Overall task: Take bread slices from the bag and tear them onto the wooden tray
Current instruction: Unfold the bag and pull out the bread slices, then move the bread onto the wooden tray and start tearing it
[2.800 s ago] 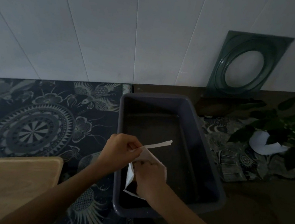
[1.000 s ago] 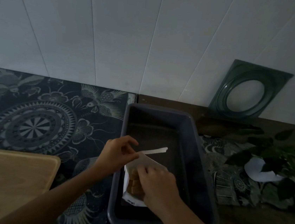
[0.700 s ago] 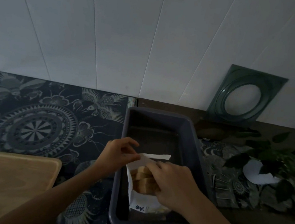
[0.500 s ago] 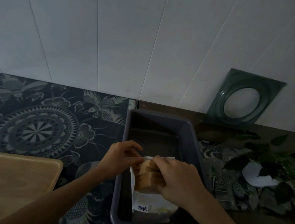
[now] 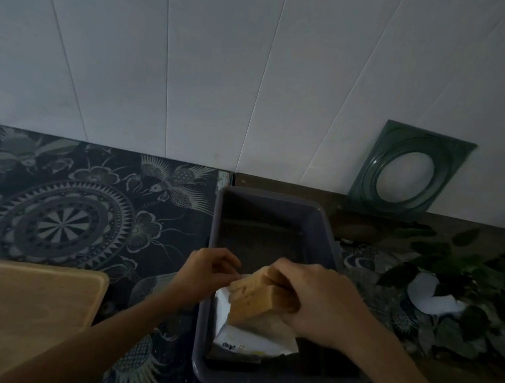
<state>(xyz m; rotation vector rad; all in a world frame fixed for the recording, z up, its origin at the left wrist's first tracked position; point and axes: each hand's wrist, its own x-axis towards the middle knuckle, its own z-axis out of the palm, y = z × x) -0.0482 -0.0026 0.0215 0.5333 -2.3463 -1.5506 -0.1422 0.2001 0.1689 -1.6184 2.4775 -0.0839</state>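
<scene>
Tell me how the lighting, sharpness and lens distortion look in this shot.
Head view: dim and underexposed, with a blue-grey cast and no glare; the dark tub and plant sink into shadow, while the bread slices stand out as the warmest patch; wide-angle bending fans the wall seams outward; the right hand is slightly soft.

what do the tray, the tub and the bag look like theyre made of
Tray: wood, going by its pale tan surface with faint grain, matte. Tub: probably plastic, with dark grey moulded walls, rounded corners and a dull sheen. Bag: thin white wrapper, plastic or paper, creased; the dim light leaves that open.
</scene>
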